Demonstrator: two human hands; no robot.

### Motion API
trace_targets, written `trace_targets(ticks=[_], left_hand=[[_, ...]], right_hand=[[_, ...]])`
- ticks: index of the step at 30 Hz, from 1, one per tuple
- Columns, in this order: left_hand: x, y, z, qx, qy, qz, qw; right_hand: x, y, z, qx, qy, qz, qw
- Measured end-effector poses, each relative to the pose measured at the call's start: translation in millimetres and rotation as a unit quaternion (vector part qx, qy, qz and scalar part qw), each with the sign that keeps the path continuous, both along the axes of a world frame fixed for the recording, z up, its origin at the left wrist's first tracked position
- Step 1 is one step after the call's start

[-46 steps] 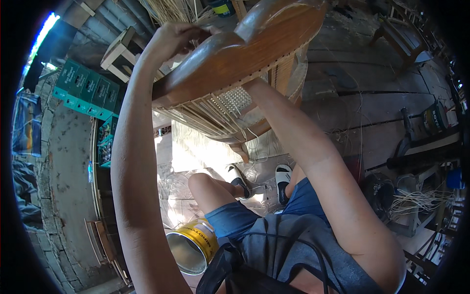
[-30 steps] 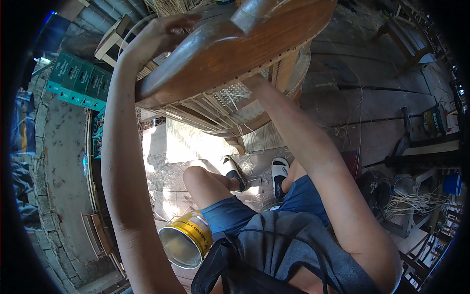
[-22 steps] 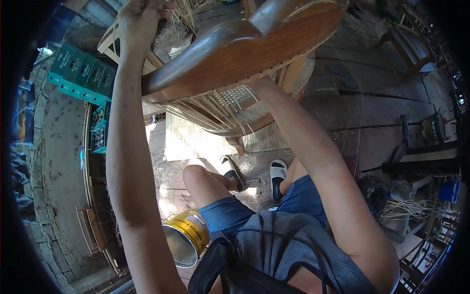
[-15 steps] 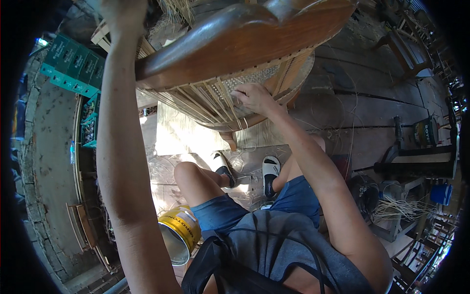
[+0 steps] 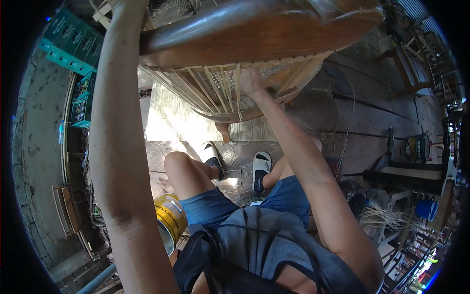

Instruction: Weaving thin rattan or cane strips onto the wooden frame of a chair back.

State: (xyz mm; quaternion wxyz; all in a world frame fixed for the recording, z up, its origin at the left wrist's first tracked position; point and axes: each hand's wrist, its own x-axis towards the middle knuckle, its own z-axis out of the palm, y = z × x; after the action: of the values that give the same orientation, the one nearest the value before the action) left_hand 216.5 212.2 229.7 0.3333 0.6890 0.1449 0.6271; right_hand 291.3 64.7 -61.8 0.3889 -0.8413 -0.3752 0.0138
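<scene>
A brown wooden chair (image 5: pixel 230 36) with a carved top rail stands before me. Pale cane strands (image 5: pixel 213 88) run between its top rail and the curved lower frame, with woven mesh behind them. My right hand (image 5: pixel 251 81) is in among the strands beneath the rail, its fingers curled next to an upright strand. What those fingers grip is hidden in shadow. My left arm stretches up past the rail's left end. Only the base of my left hand (image 5: pixel 126 4) shows at the upper edge; its fingers are out of the picture.
Green crates (image 5: pixel 73 41) are stacked at the left. A yellow bucket (image 5: pixel 171 215) stands beside my left knee. Bundled cane strips (image 5: pixel 387 215) and a dark bucket (image 5: pixel 417 148) are at the right. Another wooden chair (image 5: pixel 406 73) stands farther off. A pale sheet (image 5: pixel 169 117) lies under the near chair.
My right hand has moved up and slightly left, deeper among the strands toward the rail. The strands beside it now stand more upright. The whole view has shifted a little.
</scene>
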Motion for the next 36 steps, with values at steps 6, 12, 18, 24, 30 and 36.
trace_targets(ticks=[6,12,18,24,30,36], left_hand=[[-3,-4,6,0.023,-0.006,0.026,0.999],[-12,-1,47,-0.035,-0.069,-0.087,0.993],[-38,-31,41,0.167,0.539,-0.187,0.804],[-21,-40,-6,0.058,0.558,-0.246,0.791],[-29,-59,2,0.106,0.493,-0.148,0.851],[-43,-78,-6,0.102,0.382,-0.079,0.915]], right_hand=[[-8,-17,18,0.053,0.085,0.045,0.994],[-28,-37,61,0.166,-0.087,0.089,0.978],[-49,-54,118,0.317,0.056,0.075,0.944],[-25,-44,91,0.198,0.004,0.123,0.972],[-34,-59,108,0.199,0.030,0.112,0.973],[-93,-112,41,0.184,0.064,-0.021,0.981]])
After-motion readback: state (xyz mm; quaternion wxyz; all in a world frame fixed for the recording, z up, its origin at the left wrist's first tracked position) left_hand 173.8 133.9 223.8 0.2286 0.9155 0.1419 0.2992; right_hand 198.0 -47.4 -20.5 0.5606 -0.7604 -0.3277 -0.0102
